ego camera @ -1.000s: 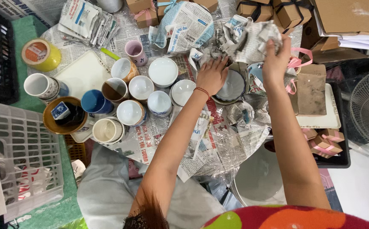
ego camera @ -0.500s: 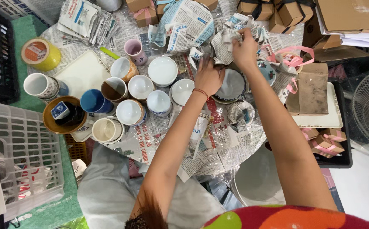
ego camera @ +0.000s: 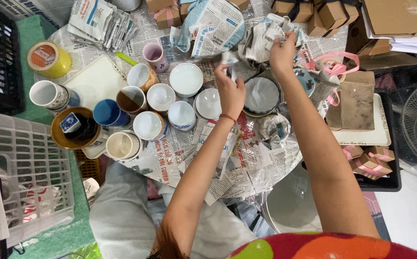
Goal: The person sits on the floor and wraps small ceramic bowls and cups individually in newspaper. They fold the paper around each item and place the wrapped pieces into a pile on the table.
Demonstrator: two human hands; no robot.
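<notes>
The right hand [ego camera: 281, 53] was closed on a crumpled wad of grey newspaper wrapping [ego camera: 266, 33] in the upper middle of the frame. The left hand [ego camera: 230, 91] pinched a small torn scrap of the same paper [ego camera: 229, 60] just beside it. Under both sat a pale scalloped ceramic bowl [ego camera: 261, 95] on the newspaper-covered round tabletop [ego camera: 170, 163]. Pulling the paper apart cleanly seemed to call for lifting it straight up, clear of the bowl. Room was tight: white cups [ego camera: 208, 103] crowded the left, pink ribbon [ego camera: 335, 67] and brown cardboard boxes [ego camera: 331, 12] the right; only the lower tabletop edge lay open.
</notes>
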